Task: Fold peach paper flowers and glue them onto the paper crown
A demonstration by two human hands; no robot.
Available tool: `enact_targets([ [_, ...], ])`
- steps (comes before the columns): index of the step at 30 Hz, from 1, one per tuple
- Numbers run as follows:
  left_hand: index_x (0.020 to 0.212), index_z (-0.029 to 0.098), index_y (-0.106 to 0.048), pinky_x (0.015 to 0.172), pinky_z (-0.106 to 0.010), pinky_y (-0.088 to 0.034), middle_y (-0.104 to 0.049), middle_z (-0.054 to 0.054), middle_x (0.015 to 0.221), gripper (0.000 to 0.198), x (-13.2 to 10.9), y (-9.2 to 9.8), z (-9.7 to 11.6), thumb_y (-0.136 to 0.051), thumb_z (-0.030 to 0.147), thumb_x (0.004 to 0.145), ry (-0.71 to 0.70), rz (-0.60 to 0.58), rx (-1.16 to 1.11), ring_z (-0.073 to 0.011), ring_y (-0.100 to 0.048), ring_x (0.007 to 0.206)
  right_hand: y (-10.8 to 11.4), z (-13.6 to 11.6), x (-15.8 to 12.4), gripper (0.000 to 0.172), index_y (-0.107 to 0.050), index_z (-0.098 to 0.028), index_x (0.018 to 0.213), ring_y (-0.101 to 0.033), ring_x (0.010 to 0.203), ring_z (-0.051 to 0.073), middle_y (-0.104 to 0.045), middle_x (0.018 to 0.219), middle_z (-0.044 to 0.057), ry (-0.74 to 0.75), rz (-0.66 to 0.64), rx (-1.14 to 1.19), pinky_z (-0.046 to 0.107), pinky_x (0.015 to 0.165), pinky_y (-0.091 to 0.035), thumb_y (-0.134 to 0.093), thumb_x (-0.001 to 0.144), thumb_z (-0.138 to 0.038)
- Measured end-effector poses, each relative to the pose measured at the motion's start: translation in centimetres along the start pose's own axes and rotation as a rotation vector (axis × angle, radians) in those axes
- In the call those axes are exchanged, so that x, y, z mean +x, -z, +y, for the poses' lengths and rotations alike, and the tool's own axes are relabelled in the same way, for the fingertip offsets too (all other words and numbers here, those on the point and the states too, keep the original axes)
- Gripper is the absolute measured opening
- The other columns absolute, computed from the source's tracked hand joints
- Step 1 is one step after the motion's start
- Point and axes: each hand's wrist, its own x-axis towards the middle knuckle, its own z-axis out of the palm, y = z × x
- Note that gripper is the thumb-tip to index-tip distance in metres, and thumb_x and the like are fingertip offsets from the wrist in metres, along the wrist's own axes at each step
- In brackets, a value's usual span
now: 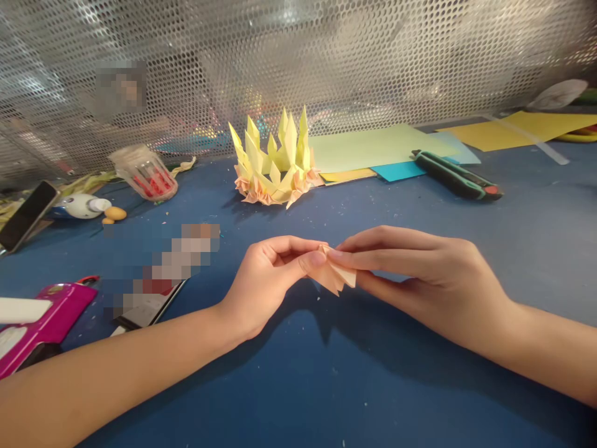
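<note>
Both hands meet over the blue table around a small folded piece of peach paper [336,277] with pleated, pointed ends. My left hand [268,280] pinches it between thumb and fingers from the left. From the right, my right hand [429,274] closes its fingertips on the top and side of the same piece. Part of the paper is hidden behind the fingers. Beyond the hands stands a ring-shaped paper crown [275,165], with tall yellow points and peach folded pieces around its base.
Coloured paper sheets [373,146] lie behind, with a dark box cutter [457,177] on their edge. To the left are a clear jar [147,174] with red contents, a white bottle [79,206], phones [30,214] and a magenta tool [51,317]. A perforated metal panel [326,56] closes the back.
</note>
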Motion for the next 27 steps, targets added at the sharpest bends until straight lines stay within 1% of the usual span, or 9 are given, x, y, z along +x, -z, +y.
enact_targets([
  [2, 0.083, 0.020, -0.080, 0.077, -0.021, -0.056, -0.079, 0.002, 0.080, 0.008, 0.0, 0.0, 0.1, -0.084, 0.025, 0.079, 0.009, 0.019, 0.002, -0.0104, -0.072, 0.075, 0.0, 0.1, 0.0, 0.025, -0.079, -0.022, 0.104, -0.071, 0.079, 0.010, -0.074, 0.097, 0.004, -0.002, -0.015, 0.017, 0.017, 0.075, -0.056, -0.063, 0.090, -0.009],
  [6, 0.082, 0.019, -0.079, 0.077, -0.021, -0.056, -0.080, 0.001, 0.081, 0.007, -0.1, -0.1, 0.2, -0.082, 0.025, 0.080, 0.024, 0.028, 0.022, -0.0108, -0.072, 0.076, 0.3, 0.3, -0.1, 0.018, -0.079, -0.023, 0.106, -0.072, 0.079, 0.012, -0.074, 0.098, 0.003, -0.061, -0.057, 0.113, 0.019, 0.074, -0.056, -0.070, 0.090, -0.022],
  [8, 0.081, 0.019, -0.079, 0.075, -0.019, -0.056, -0.079, 0.002, 0.080, 0.005, -0.1, -0.2, 0.2, -0.080, 0.024, 0.082, 0.017, 0.021, 0.042, -0.0101, -0.071, 0.076, 0.4, 0.2, 0.0, 0.017, -0.080, -0.027, 0.103, -0.072, 0.081, 0.011, -0.075, 0.097, 0.001, -0.138, -0.074, 0.170, 0.019, 0.075, -0.056, -0.065, 0.095, -0.028],
  [11, 0.079, 0.021, -0.078, 0.072, -0.016, -0.055, -0.079, 0.004, 0.080, 0.005, -0.2, -0.1, 0.2, -0.077, 0.020, 0.084, -0.029, -0.019, 0.060, -0.0086, -0.071, 0.075, 0.3, -0.2, 0.2, 0.025, -0.080, -0.029, 0.089, -0.072, 0.081, 0.011, -0.076, 0.092, -0.002, -0.266, -0.125, 0.319, 0.019, 0.076, -0.055, -0.058, 0.099, -0.032],
  [13, 0.078, 0.021, -0.077, 0.071, -0.016, -0.055, -0.079, 0.004, 0.078, 0.007, -0.3, -0.1, 0.2, -0.076, 0.017, 0.084, -0.053, -0.042, 0.084, -0.0081, -0.071, 0.073, 0.1, -0.6, 0.3, 0.019, -0.078, -0.026, 0.084, -0.072, 0.079, 0.011, -0.077, 0.086, -0.002, -0.377, -0.170, 0.425, 0.019, 0.075, -0.055, -0.065, 0.095, -0.033],
  [15, 0.079, 0.021, -0.077, 0.070, -0.016, -0.055, -0.078, 0.005, 0.076, 0.007, -0.4, 0.0, 0.1, -0.076, 0.017, 0.084, -0.068, -0.057, 0.129, -0.0083, -0.071, 0.072, -0.1, -0.9, 0.4, 0.007, -0.071, -0.025, 0.086, -0.073, 0.074, 0.011, -0.076, 0.079, -0.003, -0.503, -0.164, 0.532, 0.019, 0.071, -0.057, -0.073, 0.089, -0.031],
  [19, 0.082, 0.022, -0.079, 0.073, -0.018, -0.055, -0.079, 0.003, 0.081, 0.001, -0.4, 0.0, 0.1, -0.078, 0.023, 0.083, -0.085, -0.061, 0.183, -0.0106, -0.072, 0.077, -0.5, -1.2, 0.2, 0.022, -0.057, -0.025, 0.097, -0.074, 0.069, 0.013, -0.074, 0.073, -0.004, -0.655, -0.103, 0.681, 0.021, 0.066, -0.059, -0.075, 0.087, -0.032],
  [24, 0.079, 0.019, -0.078, 0.072, -0.020, -0.053, -0.077, 0.001, 0.079, 0.008, -0.6, -0.1, 0.2, -0.077, 0.026, 0.083, -0.096, -0.055, 0.249, -0.0121, -0.068, 0.076, -0.7, -1.6, 0.3, 0.021, -0.058, -0.022, 0.103, -0.074, 0.069, 0.014, -0.075, 0.072, -0.001, -0.665, -0.125, 0.671, 0.022, 0.065, -0.060, -0.072, 0.090, -0.031],
  [27, 0.074, 0.017, -0.075, 0.067, -0.021, -0.050, -0.072, 0.001, 0.071, 0.012, -0.7, -0.2, 0.4, -0.075, 0.024, 0.084, -0.107, -0.036, 0.289, -0.0112, -0.063, 0.069, -0.7, -1.7, 0.4, 0.027, -0.060, -0.021, 0.106, -0.074, 0.069, 0.015, -0.075, 0.073, 0.000, -0.717, -0.145, 0.697, 0.024, 0.066, -0.060, -0.075, 0.087, -0.033],
])
